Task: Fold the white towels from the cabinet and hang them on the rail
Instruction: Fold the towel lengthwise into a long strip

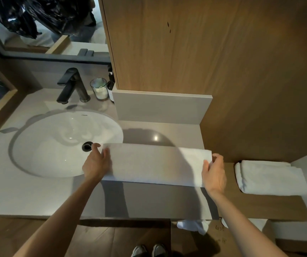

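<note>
Pinching the folded white towel (pixel 154 164) by its short ends, left hand (pixel 96 163) and right hand (pixel 214 173), over the table (pixel 149 201) beside the sink (pixel 38 154). Keep taut; meet ends squarely, corners matched.

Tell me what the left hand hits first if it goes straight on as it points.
Likely the sink, near its drain: the left hand, gripping the towel by its end, points forward over the bowl. Its height above the bowl is unclear.
</note>
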`<state>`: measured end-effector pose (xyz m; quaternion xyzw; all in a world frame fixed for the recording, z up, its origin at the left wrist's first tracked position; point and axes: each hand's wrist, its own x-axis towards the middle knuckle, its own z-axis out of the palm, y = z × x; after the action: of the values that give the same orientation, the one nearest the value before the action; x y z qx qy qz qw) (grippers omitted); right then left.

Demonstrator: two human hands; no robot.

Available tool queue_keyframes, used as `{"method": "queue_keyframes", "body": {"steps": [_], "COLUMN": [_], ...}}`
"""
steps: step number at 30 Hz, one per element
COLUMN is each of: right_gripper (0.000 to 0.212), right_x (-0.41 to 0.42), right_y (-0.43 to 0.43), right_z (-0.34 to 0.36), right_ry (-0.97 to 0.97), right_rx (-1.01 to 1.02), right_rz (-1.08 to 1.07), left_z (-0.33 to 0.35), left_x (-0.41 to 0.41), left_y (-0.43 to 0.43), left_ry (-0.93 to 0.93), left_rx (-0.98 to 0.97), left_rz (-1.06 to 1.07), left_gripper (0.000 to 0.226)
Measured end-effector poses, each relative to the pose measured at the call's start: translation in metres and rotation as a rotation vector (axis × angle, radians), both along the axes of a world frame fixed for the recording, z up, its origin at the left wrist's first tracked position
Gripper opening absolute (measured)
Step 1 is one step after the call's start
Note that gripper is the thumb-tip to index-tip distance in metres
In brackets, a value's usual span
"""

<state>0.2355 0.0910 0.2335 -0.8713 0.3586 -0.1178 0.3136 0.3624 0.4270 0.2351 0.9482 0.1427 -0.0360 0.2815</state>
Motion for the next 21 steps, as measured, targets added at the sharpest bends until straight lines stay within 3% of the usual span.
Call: {"method": "queue_keyframes", "body": {"steps": [3, 5, 6, 8, 10, 12, 14, 16, 21], "right_gripper": [0.046, 0.048, 0.048, 0.047, 0.058, 0.074, 0.068, 0.058, 0.061], "right_x": [0.001, 0.008, 0.011, 0.019, 0.025, 0.030, 0.031, 0.031, 0.031], "right_y": [0.009, 0.027, 0.040, 0.071, 0.097, 0.107, 0.101, 0.091, 0.064], "right_z": [0.001, 0.000, 0.000, -0.005, -0.013, -0.023, -0.031, -0.033, -0.023], "right_ry": [-0.057, -0.105, -0.139, -0.139, 0.035, 0.224, 0.298, 0.310, 0.299], "right_rx": [-0.348, -0.423, -0.391, -0.400, -0.530, -0.598, -0.631, -0.622, -0.503], "right_rz": [0.124, 0.286, 0.377, 0.537, 0.679, 0.728, 0.758, 0.769, 0.753], "left_z": [0.005, 0.007, 0.008, 0.008, -0.003, -0.022, -0.032, -0.034, -0.025], "left_x": [-0.013, -0.028, -0.036, -0.051, -0.061, -0.065, -0.064, -0.062, -0.057], "left_y": [-0.013, -0.037, -0.054, -0.088, -0.111, -0.117, -0.113, -0.109, -0.092], "left_ry": [-0.261, -0.424, -0.425, -0.255, -0.117, -0.078, -0.120, -0.150, -0.151], "left_rx": [0.139, 0.215, 0.208, 0.190, 0.275, 0.387, 0.427, 0.405, 0.371], "left_rz": [-0.155, -0.397, -0.515, -0.694, -0.772, -0.805, -0.798, -0.779, -0.738], "left_gripper": [0.041, 0.046, 0.051, 0.063, 0.063, 0.069, 0.067, 0.060, 0.058]}}
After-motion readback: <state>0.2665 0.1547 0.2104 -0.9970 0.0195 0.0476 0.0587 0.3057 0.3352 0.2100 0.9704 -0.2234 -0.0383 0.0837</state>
